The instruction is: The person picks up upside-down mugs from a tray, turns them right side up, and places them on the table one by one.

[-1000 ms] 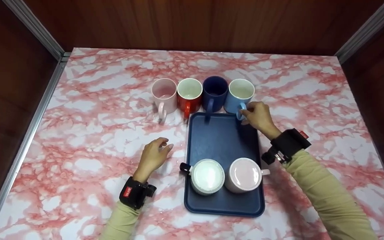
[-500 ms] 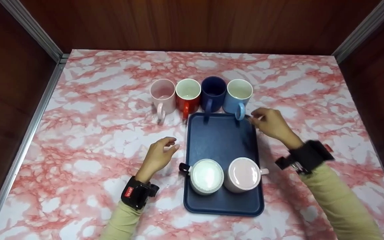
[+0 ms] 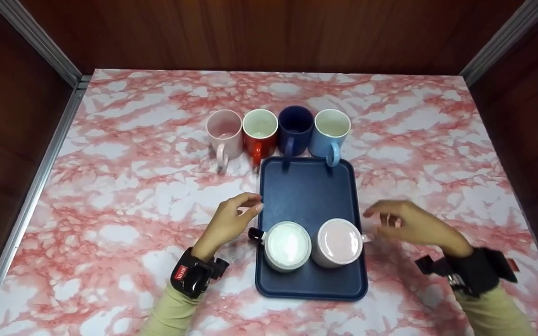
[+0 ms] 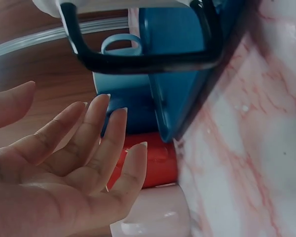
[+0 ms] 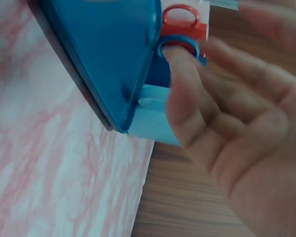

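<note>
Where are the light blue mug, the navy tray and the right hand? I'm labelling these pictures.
light blue mug (image 3: 329,133): head view, on its outer wall below the rim.
navy tray (image 3: 308,196): head view, on its bare floor.
right hand (image 3: 411,226): head view, on the back of the hand.

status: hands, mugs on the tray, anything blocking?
Left hand open, at tray left edge. Right hand open, empty, beside pink-topped mug. White mug next to it on tray. Nothing between hands and mugs.

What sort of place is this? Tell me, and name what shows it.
Probably a staged recording booth, not a kitchen: a pink marble-patterned tabletop boxed in by wooden walls with metal corner rails, and mugs neatly lined up beside a blue tray.
</note>
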Demonstrator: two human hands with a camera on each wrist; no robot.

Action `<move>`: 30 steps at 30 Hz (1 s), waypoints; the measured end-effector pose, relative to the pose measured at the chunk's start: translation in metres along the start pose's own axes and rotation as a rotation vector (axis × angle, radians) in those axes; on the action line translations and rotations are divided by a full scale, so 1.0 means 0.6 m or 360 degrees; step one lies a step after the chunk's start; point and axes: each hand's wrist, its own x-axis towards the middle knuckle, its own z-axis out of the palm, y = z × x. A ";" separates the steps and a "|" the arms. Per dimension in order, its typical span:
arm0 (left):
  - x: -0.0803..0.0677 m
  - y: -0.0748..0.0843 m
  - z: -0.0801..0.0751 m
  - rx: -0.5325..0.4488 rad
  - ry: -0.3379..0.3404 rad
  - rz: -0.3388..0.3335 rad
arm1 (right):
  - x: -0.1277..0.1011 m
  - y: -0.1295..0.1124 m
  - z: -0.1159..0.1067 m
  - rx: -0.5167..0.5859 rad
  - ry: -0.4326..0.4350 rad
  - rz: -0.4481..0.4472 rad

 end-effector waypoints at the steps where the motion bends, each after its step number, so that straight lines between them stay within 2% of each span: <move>1: 0.000 0.002 0.000 -0.0001 -0.0007 0.0005 | -0.004 -0.003 0.003 0.0008 -0.0042 -0.0017; 4: -0.001 0.006 0.002 0.0002 -0.0023 0.0021 | -0.011 -0.016 0.017 -0.0027 -0.0113 -0.0016; 7: 0.000 0.009 0.004 0.0007 -0.0039 0.0029 | -0.014 -0.028 0.033 -0.0092 -0.0118 0.0047; 11: 0.000 0.012 0.007 0.0010 -0.0051 0.0041 | -0.014 -0.038 0.056 -0.0276 -0.0016 0.0081; 17: 0.000 0.011 0.011 0.0040 -0.0056 0.0047 | -0.010 -0.046 0.082 -0.0673 0.0182 0.0015; 20: 0.000 0.012 0.013 0.0044 -0.0069 0.0050 | -0.009 -0.048 0.088 -0.0769 0.0225 -0.0021; 25: -0.002 0.021 0.015 0.0046 -0.0074 0.0080 | -0.010 -0.049 0.093 -0.0794 0.0258 -0.0090; 30: -0.004 0.031 0.015 0.0036 -0.0057 0.0094 | -0.017 -0.048 0.090 -0.0685 0.0330 -0.0101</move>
